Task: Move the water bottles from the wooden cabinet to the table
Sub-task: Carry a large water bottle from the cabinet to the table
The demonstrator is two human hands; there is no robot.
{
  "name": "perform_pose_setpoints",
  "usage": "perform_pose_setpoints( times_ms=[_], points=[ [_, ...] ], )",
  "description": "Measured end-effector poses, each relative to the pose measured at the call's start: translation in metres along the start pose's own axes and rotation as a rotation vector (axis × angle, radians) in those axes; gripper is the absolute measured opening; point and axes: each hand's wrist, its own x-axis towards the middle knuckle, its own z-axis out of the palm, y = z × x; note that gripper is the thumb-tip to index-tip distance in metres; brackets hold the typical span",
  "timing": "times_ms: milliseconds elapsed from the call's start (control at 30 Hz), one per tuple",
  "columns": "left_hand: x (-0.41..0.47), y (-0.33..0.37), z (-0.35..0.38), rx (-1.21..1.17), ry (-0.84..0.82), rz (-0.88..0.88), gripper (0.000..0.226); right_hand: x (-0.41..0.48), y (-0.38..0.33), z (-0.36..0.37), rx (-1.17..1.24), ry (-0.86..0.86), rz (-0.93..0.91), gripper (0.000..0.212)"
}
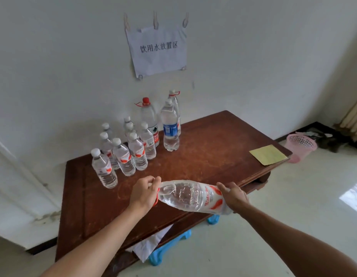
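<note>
Hands: left hand [145, 193] curled round the neck end, right hand [233, 196] clasping the base of the large bottle [191, 196], held sideways above the near edge of the table [213, 156], lower centre | Risk: I'd say swinging it upright could topple the small bottles [123, 154] standing centre-left | Room: worn brown top, yellow paper [268, 154], pink basket [300, 145] far right

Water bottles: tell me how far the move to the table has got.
Done: small bottles and three large bottles stand upright on the table. In hand: one big bottle is held sideways over the near edge, left hand gripping its cap end, right hand its base. Left: stand it down; the cabinet is out of view, so what remains is unknown.
</note>
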Motion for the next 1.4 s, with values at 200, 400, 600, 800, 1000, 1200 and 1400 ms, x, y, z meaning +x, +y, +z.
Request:
perform_pose_setpoints(
  times_ms=[200,400,600,800,1000,1200,1400],
  points=[
    [0.093,-0.008,-0.003,-0.041,0.055,-0.063,0.041,0.101,-0.069,0.035,-0.075,-0.097,-0.071,0.052],
    [0.192,0.003,-0.012,-0.022,0.215,-0.129,0.029,0.212,-0.149,0.082,-0.075,-0.311,-0.138,0.051],
    [0.257,0.002,-0.017,0.074,0.356,-0.21,0.032,0.276,-0.212,0.121,-0.014,-0.551,-0.135,0.045],
    [0.291,0.006,-0.014,0.15,0.34,-0.192,0.027,0.304,-0.223,0.162,0.018,-0.636,-0.022,0.06],
    [0.307,0.021,0.002,0.241,0.311,-0.118,0.037,0.312,-0.224,0.16,-0.115,-0.553,-0.163,0.039],
    [0.315,0.042,0.037,0.407,0.179,0.057,0.048,0.332,-0.206,0.155,-0.071,-0.526,-0.111,0.029],
    [0.323,0.055,0.06,0.453,0.193,0.128,0.039,0.335,-0.196,0.146,-0.018,-0.538,-0.137,0.03]
  ],
)
